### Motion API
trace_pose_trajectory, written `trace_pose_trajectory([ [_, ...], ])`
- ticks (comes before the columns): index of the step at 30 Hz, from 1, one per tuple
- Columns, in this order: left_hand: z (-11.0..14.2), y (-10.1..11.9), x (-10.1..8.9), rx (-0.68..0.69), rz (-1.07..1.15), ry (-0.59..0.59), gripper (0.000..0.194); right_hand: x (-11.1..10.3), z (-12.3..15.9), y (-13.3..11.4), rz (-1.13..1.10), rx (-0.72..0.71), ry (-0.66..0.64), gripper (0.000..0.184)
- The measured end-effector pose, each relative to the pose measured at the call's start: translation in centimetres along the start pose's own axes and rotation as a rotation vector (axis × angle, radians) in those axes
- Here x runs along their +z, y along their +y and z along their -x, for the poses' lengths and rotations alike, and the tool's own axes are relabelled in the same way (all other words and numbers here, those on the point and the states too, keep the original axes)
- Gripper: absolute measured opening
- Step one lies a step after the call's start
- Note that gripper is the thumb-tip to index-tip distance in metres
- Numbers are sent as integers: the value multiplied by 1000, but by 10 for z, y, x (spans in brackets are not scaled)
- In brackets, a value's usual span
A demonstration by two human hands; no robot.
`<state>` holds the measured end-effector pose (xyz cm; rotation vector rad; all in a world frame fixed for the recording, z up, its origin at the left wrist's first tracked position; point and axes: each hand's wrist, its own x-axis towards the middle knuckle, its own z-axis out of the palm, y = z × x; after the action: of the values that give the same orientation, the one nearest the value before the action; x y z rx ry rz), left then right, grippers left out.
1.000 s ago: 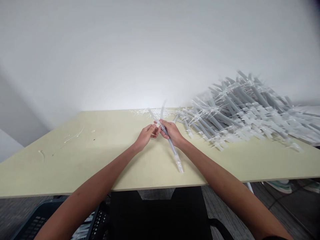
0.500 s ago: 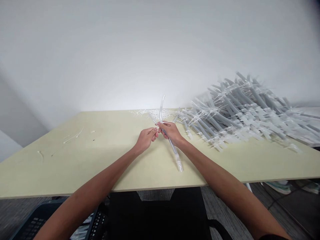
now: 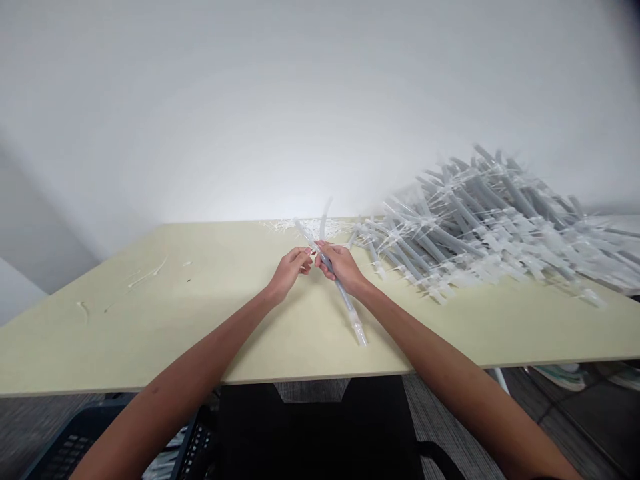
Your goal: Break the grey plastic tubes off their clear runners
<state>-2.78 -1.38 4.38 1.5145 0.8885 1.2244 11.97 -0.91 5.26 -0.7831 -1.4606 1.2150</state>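
Note:
My right hand (image 3: 339,262) is closed around a branched plastic tube (image 3: 345,297), which has a grey length and clear ends. Two clear arms of the tube spread upward beyond my fingers, and its wide clear end points down toward the table's front edge. Close to the fork, on the left side, my left hand (image 3: 291,267) has its thumb and fingers drawn together by the tube. Whatever sits in that pinch is too small to make out. Behind my hands lies a scatter of white cable ties (image 3: 285,227).
A large heap of similar grey and clear tubes (image 3: 465,227) covers the right of the table (image 3: 200,333). A few loose ties (image 3: 150,273) lie at the left. Below the left front edge stands a dark basket (image 3: 75,433) with tubes in it. A wall rises behind the table.
The tube has turned slightly in my right hand, so its left arm shows more clearly. My left fingers have shifted slightly left and up, and have loosened a little.

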Motion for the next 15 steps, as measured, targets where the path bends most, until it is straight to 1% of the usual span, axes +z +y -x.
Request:
trace_pose_trajectory([
  [4, 0, 1, 2, 60, -9, -45, 33, 5, 1, 3, 17, -1, -28, 45],
  [9, 3, 4, 5, 141, 24, -93, 26, 7, 2, 3, 21, -4, -56, 47],
  [12, 5, 5, 6, 159, 56, -120, 26, 8, 4, -1, -12, 23, -69, 48],
  [15, 5, 6, 7, 170, 41, -115, 25, 8, 5, -5, -39, 33, -81, 49],
])
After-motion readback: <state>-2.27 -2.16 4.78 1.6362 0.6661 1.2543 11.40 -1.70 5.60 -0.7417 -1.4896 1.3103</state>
